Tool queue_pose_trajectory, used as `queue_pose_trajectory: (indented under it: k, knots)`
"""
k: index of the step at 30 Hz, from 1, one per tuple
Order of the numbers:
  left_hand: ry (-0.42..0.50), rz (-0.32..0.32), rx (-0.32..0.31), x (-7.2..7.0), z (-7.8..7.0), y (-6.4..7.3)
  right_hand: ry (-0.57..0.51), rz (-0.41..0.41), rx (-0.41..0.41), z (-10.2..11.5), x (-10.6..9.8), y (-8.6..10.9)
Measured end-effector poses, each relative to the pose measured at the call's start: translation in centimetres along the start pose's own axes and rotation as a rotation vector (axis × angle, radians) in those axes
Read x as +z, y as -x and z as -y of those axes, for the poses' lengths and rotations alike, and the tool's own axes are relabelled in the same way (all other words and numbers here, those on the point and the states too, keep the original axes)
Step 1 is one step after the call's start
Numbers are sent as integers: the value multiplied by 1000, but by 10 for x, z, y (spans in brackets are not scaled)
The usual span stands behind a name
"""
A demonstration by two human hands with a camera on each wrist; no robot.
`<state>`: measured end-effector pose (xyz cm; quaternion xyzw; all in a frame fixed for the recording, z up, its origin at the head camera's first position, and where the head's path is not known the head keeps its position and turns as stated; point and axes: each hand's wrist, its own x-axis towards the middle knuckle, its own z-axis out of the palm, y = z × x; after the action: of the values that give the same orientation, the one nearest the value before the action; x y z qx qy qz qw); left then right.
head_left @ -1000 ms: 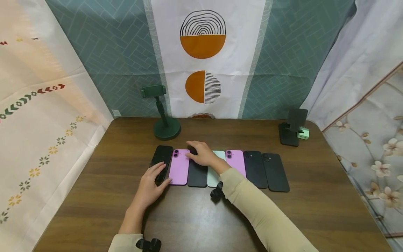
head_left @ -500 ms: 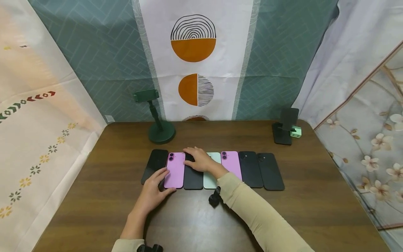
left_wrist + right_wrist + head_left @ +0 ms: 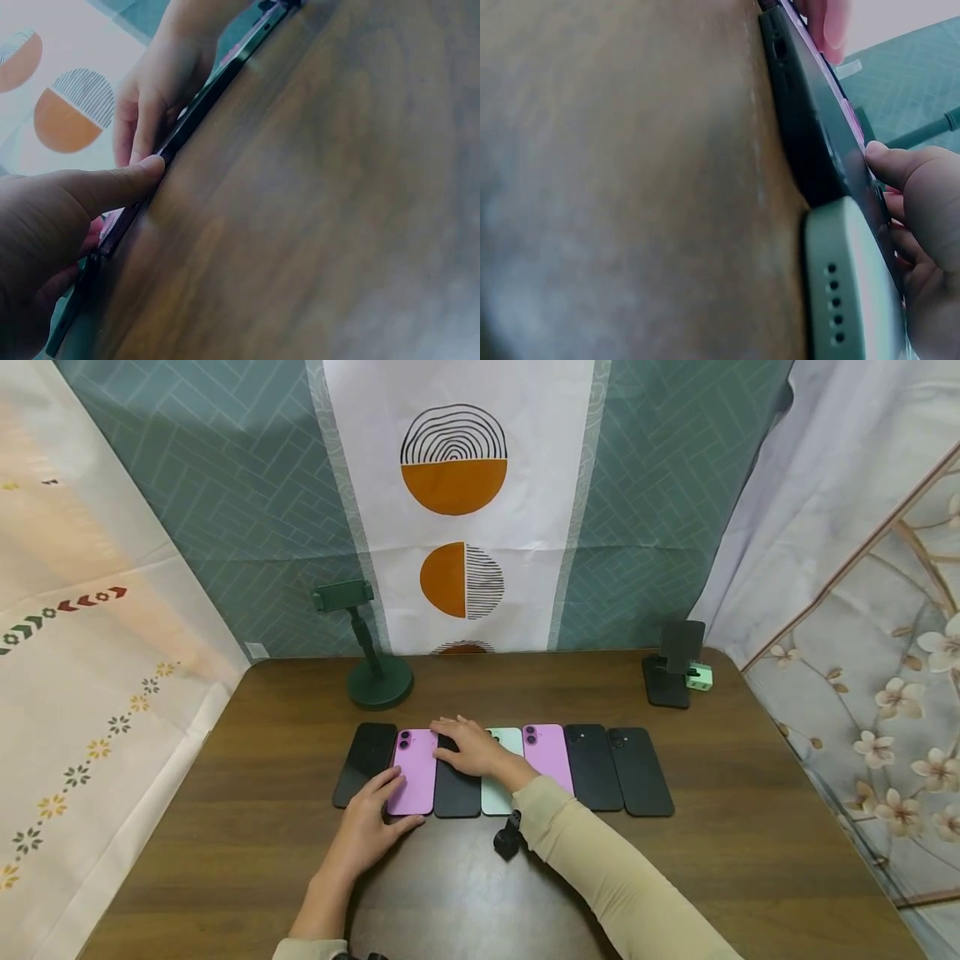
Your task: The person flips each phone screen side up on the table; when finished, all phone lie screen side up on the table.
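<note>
Several phones lie side by side in a row on the table, backs up where their cameras show. My left hand (image 3: 363, 831) touches the left pink phone (image 3: 414, 777), its fingers along the left side and the thumb at the bottom edge near the corner. My right hand (image 3: 476, 750) rests on the black phone (image 3: 457, 793) beside it, covering its upper part. In the right wrist view, the right thumb (image 3: 885, 161) touches the phones near the pink one's edge. A black phone (image 3: 365, 756) lies left of the pink one; a mint phone (image 3: 497, 797) lies partly under my right wrist.
Farther right in the row are another pink phone (image 3: 547, 752) and two black phones (image 3: 594, 768). A dark green phone stand (image 3: 380, 683) is at the back left. A black stand (image 3: 667, 681) and a small light green box (image 3: 699, 677) are at the back right.
My left hand has slid right along the left pink phone, its thumb now near that phone's lower right corner. My right hand stays on the black phone. The head view has shifted slightly.
</note>
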<state>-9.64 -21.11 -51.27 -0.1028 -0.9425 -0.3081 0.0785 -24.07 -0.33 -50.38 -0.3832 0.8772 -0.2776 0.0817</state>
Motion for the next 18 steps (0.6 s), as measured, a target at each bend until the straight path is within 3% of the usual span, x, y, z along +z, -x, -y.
queue_pose_trajectory:
  k: [8,18]
  knots:
    - [-17,5,-12,3,-2,-2,9,4,-16,1,1,-4]
    - [-20,-48,38,6,-1,0,-98,-100,-60,-2,5,-8]
